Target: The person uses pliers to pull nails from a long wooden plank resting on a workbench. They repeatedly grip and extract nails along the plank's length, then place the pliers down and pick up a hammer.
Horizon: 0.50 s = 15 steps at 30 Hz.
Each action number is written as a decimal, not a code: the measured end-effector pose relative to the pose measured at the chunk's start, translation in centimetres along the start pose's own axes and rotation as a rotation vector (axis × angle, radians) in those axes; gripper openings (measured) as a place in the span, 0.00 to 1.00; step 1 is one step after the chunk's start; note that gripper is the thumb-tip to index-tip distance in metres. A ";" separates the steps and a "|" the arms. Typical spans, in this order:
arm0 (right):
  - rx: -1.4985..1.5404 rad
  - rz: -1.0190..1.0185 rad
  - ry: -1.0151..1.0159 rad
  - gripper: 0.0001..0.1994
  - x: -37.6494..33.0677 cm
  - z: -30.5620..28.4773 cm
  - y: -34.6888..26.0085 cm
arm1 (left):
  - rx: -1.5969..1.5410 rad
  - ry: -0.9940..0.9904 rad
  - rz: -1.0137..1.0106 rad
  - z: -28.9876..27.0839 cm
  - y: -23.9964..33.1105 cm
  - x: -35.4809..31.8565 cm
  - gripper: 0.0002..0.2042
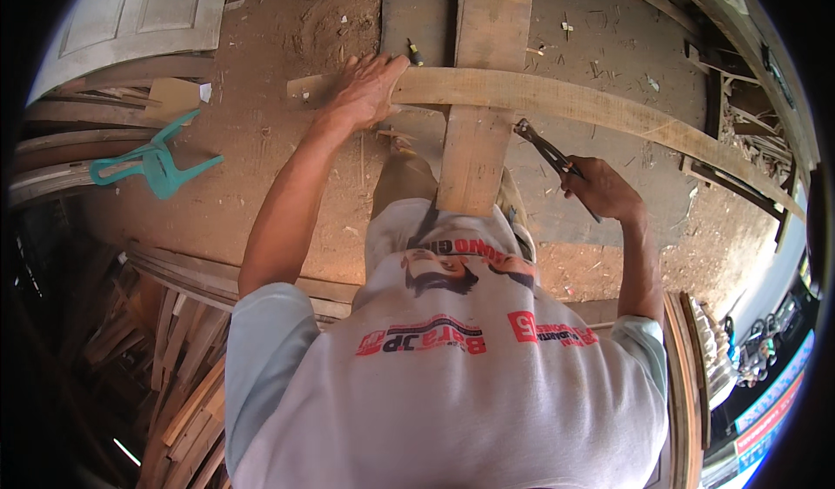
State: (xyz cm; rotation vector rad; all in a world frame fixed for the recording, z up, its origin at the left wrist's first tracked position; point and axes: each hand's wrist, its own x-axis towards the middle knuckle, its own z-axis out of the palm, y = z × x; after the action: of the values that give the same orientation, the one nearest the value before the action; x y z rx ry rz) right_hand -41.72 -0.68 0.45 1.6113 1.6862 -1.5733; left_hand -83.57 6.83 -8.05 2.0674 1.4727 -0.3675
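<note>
A long wooden plank (600, 103) lies crosswise in front of me, over a second, wider board (477, 158) that runs away from my body. My left hand (370, 89) grips the crosswise plank near its left end, fingers curled over the far edge. In my right hand (606, 189) are dark metal pincers (548, 152), held by the handles. Their jaws are close to the near edge of the crosswise plank, right of where the boards cross. Just beyond my left hand lies a small tool with a black and yellow handle (416, 53).
A green plastic chair-like piece (158, 163) lies at the left, beside stacked timber (52, 154). A white panelled door (139, 15) is at the far left. More wood strips (187, 350) pile up at the near left. Scraps litter the dirt floor (287, 45).
</note>
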 end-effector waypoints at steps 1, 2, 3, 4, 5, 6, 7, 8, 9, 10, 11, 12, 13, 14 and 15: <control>0.040 -0.032 0.037 0.16 0.0 1.0 1.3 | -0.011 -0.005 -0.002 0.0 0.0 0.0 0.43; 0.156 -0.070 0.072 0.17 -0.2 2.3 2.2 | -0.025 -0.007 -0.003 -0.2 -0.1 0.0 0.46; 0.275 -0.105 0.109 0.18 -0.5 3.7 3.1 | -0.128 -0.003 0.009 -1.3 0.2 -0.3 0.49; 0.396 -0.140 0.148 0.20 -0.7 5.1 3.4 | -0.229 -0.001 0.022 -2.5 0.4 -0.9 0.52; 0.515 -0.163 0.164 0.22 -1.0 6.6 3.2 | -0.325 -0.002 0.044 -3.5 0.5 -1.3 0.55; 0.634 -0.188 0.180 0.24 -1.2 8.1 2.5 | -0.297 0.012 0.043 -3.8 -0.5 -1.6 0.58; 0.756 -0.214 0.199 0.27 -1.4 9.5 1.5 | -0.268 0.025 0.044 -4.1 -2.3 -2.0 0.60; 0.809 -0.193 0.218 0.30 -1.4 10.9 0.0 | -0.239 0.035 0.049 -4.3 -3.9 -2.5 0.63; 0.845 -0.215 0.227 0.30 -1.2 12.0 -1.5 | -0.144 0.033 0.040 -4.3 -5.0 -3.2 0.63; 0.880 -0.237 0.237 0.30 -0.7 13.0 -3.1 | -0.049 0.033 0.032 -4.4 -6.1 -4.3 0.63; 0.906 -0.260 0.242 0.30 -0.1 13.9 -4.9 | 0.039 0.040 0.018 -4.2 -7.5 -4.9 0.63; 0.872 -0.245 0.267 0.29 0.5 15.0 -6.6 | 0.077 0.062 0.043 -3.5 -9.0 -4.8 0.60; 0.856 -0.217 0.304 0.29 1.4 16.4 -8.5 | 0.113 0.086 0.067 -2.3 -10.6 -4.6 0.57; 0.826 -0.183 0.337 0.28 2.5 17.6 -10.2 | 0.135 0.113 0.086 -1.6 -11.8 -4.3 0.55; 0.721 -0.112 0.411 0.27 4.3 19.7 -10.8 | 0.070 0.076 0.117 -1.8 -11.8 -3.7 0.51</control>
State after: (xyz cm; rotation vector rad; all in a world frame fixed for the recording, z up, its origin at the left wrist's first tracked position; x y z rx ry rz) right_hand -60.68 -12.41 -4.63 2.3496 1.4802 -2.1902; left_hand -96.06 7.83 -8.06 2.2335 1.3922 -0.3016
